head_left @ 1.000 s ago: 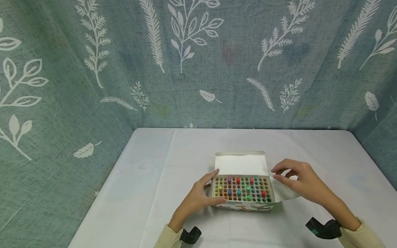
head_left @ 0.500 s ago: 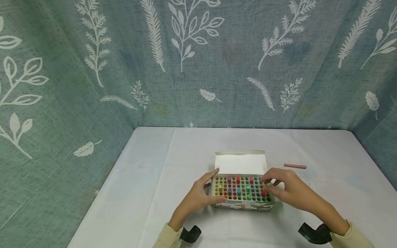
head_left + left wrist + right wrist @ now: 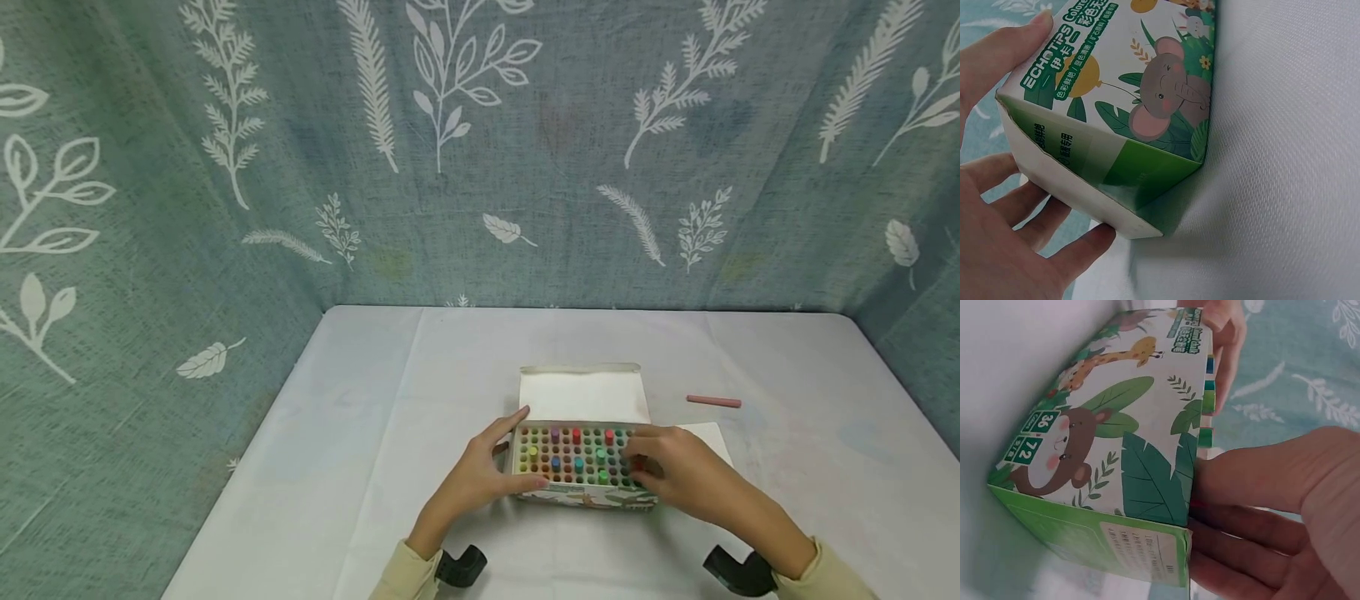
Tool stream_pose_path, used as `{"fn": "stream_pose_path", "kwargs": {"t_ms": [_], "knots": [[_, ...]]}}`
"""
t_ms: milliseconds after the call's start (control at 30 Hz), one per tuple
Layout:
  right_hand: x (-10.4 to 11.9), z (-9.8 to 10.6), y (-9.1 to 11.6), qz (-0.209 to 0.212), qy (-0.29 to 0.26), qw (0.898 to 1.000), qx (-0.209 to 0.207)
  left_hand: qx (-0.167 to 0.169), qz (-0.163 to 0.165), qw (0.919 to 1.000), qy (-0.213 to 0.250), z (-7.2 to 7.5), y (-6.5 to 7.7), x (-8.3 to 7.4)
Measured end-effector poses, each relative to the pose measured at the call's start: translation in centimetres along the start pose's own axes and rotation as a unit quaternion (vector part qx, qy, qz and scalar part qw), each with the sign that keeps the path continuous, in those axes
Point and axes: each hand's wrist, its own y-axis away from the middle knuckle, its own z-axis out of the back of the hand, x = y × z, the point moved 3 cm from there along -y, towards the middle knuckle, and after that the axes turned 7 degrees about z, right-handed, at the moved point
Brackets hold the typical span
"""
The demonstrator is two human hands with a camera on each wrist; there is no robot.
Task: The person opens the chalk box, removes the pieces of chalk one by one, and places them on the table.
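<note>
An opened chalk box [image 3: 587, 497] with a holed insert holds several coloured chalk sticks standing up, among them a yellow chalk stick [image 3: 533, 453] and a blue one. My left hand [image 3: 480, 471] grips the box's left end, thumb on the front wall and fingers round the back corner. In the left wrist view an elephant is printed on the box [image 3: 1147, 81]. My right hand [image 3: 678, 467] is over the insert's right end, pinching a red chalk stick [image 3: 1197, 503] that its fingers mostly hide. Green chalk sticks [image 3: 1208, 401] rise above the box edge in the right wrist view.
A pinkish-red chalk stick [image 3: 714, 402] lies on the white-covered table [image 3: 420, 392], right of the box. The box's white lid [image 3: 585, 396] is folded back, and a side flap [image 3: 708, 435] sticks out under my right hand. Leaf-patterned curtains [image 3: 555, 150] stand behind and at both sides.
My right hand has moved left and down from beside the box onto the red chalk stick in the insert. The pinkish-red stick on the table has come into view. My left hand stays put.
</note>
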Motion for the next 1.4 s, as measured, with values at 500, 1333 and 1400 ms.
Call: {"fn": "stream_pose_path", "kwargs": {"t_ms": [500, 1333, 1400], "knots": [[0.8, 0.1, -1.4, -0.012, 0.022, 0.997, 0.077, -0.004, 0.0, 1.0, 0.001, 0.0, 0.1, 0.0], [0.9, -0.2, -0.9, -0.004, 0.048, 0.998, 0.041, -0.002, -0.001, 1.0, 0.0, 0.0, 0.2, 0.0], [0.9, -0.2, -1.1, -0.004, 0.038, 0.998, 0.045, -0.004, 0.001, 1.0, 0.002, 0.0, 0.2, 0.0]]}}
